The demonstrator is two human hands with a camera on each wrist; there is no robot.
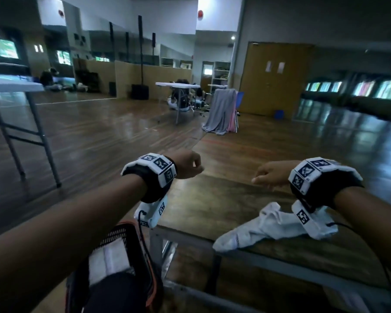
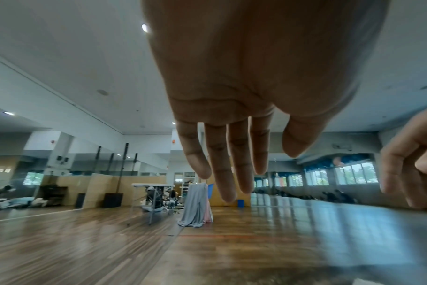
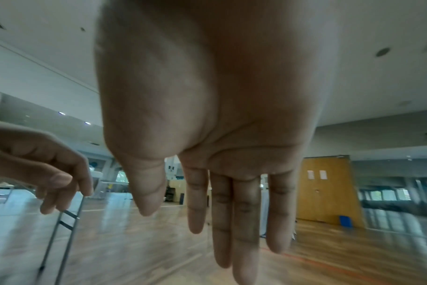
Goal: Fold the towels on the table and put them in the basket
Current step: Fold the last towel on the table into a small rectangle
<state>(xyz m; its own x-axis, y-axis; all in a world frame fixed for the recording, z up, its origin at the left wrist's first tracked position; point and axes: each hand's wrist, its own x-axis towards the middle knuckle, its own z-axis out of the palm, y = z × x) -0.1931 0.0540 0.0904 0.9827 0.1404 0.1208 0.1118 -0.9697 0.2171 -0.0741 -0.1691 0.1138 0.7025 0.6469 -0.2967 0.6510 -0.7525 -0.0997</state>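
Note:
A crumpled white towel (image 1: pixel 266 227) lies on the dark wooden table (image 1: pixel 208 199), near its front edge at the right. My right hand (image 1: pixel 269 175) hovers above and beyond it, fingers loosely relaxed and holding nothing; the right wrist view shows the same hand (image 3: pixel 195 221) with straight, empty fingers. My left hand (image 1: pixel 187 163) hangs in the air over the table's left part, also empty, and in the left wrist view its fingers (image 2: pixel 260 169) droop relaxed. At the lower left stands a black and orange basket (image 1: pixel 136 231) with a folded white towel (image 1: pixel 108 260) inside.
A white folding table (image 1: pixel 14 86) stands at the left and another (image 1: pixel 176 85) far back, where people sit on the floor. A grey cloth (image 1: pixel 221 109) hangs over a stand beyond my table. A wooden double door (image 1: pixel 275 75) and a blue bin (image 1: pixel 279 114) are at the back right.

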